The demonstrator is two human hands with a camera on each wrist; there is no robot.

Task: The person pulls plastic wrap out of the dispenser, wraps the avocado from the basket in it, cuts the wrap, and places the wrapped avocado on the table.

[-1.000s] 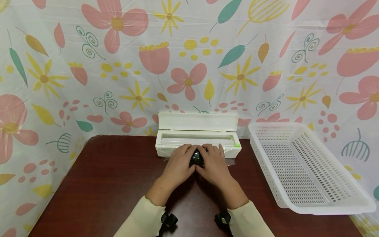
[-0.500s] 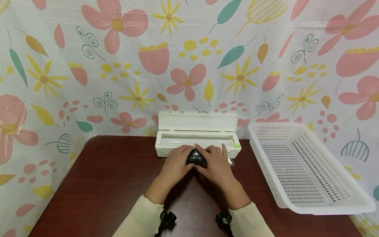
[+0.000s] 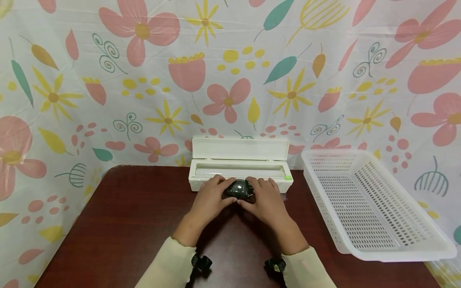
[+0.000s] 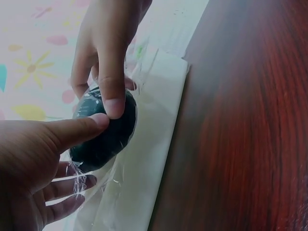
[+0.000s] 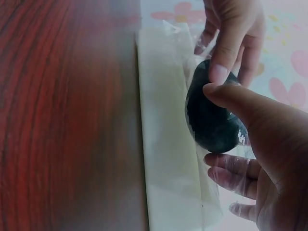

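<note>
A dark green, glossy avocado (image 3: 238,190) is held between both hands, with clear cling film (image 5: 211,187) around it. The left hand (image 3: 209,202) grips its left side, thumb lying across the near face in the left wrist view. On the opposite side the right hand (image 3: 268,202) grips it, and the two thumb tips nearly meet. Film trails across the fingers of both hands. Just behind them stands a white cling film dispenser (image 3: 196,185), lid (image 3: 240,149) raised, a film roll (image 3: 239,173) inside. The hands hide part of its front.
A white perforated basket (image 3: 354,254) stands on the right of the dark red-brown table (image 3: 126,224). A green tab (image 3: 288,177) sits at the dispenser's right end. A flower-patterned cloth (image 3: 230,60) hangs behind the table.
The hands have spread slightly apart and turned the avocado, so more of it shows between them. Fingers have shifted along its sides. Dispenser and basket stay put.
</note>
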